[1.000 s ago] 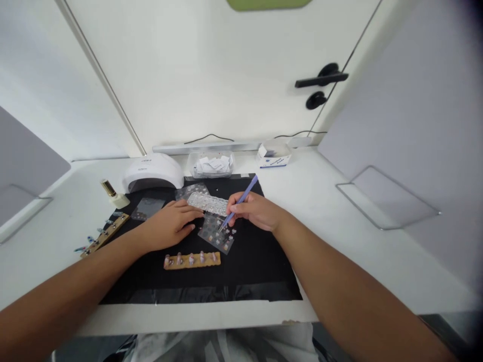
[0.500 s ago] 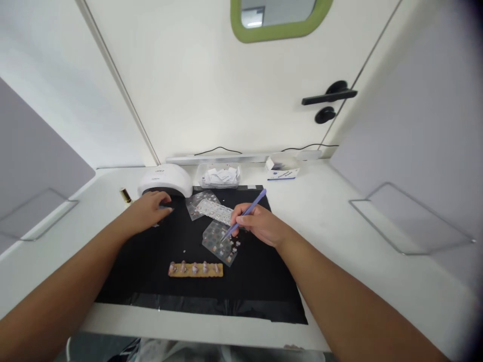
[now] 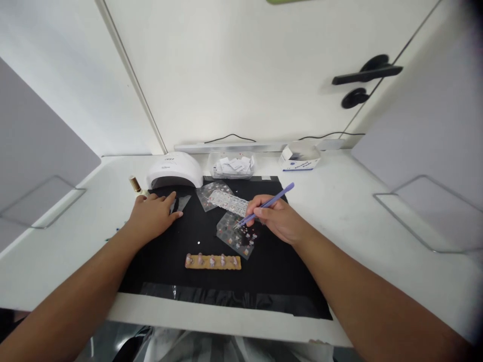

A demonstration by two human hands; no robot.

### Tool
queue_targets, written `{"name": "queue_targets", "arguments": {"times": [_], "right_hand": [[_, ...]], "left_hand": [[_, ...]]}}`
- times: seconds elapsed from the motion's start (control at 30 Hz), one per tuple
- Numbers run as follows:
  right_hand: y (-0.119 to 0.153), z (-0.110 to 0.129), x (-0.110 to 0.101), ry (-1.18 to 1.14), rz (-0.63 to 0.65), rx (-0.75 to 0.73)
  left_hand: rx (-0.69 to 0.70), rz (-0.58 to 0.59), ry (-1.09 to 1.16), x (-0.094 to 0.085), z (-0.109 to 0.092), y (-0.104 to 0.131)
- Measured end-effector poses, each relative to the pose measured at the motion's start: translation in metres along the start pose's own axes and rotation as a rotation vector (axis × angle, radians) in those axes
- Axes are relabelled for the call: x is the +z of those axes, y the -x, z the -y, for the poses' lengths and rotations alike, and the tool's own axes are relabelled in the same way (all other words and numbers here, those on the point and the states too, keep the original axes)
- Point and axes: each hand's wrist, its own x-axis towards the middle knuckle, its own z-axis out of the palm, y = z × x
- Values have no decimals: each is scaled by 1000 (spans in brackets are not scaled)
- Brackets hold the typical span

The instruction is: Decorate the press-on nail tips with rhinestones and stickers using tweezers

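Note:
My left hand lies with fingers spread on the black mat, beside a small clear plastic piece that is partly under the fingers. Between the fingers of my right hand is a pair of purple tweezers, slanting down to the left. The metal tips hover over or touch a clear sheet scattered with small charms; whether they pinch anything is too small to tell. Nearer me lies a yellowish strip bearing several decorated nail tips. One white dot sits on the mat above it.
A white nail lamp stands at the back left, with a gold-capped bottle beside it. Behind the mat are a clear box of white slips and an open carton. Another charm sheet and a bumpy clear tray lie mid-mat.
The camera view has shifted, so things appear farther right. My left hand has come away from the lamp's front and flattened on the mat, uncovering the clear piece. The tweezers stay near the charm sheet.

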Motion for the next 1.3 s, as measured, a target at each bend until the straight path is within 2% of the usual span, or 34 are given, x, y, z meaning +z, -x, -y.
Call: {"name": "queue_targets", "arguments": {"times": [0.2,0.43,0.73,0.9,1.3], "right_hand": [[6,-1,16,-9,24,-42],[9,-4,26,5,30,-62],[10,-4,32,13,48,-68],[10,-6,29,9,38,-65],[9,-8,28,-9,-3,-90]], "left_hand": [[30,-3,10,-3,-4,3],[-3,-34,60,-2,0,0],[24,-77,286,6,-1,-2],[20,-114,535,14,3,-7],[23,-180,1387,21,5,-17]]}}
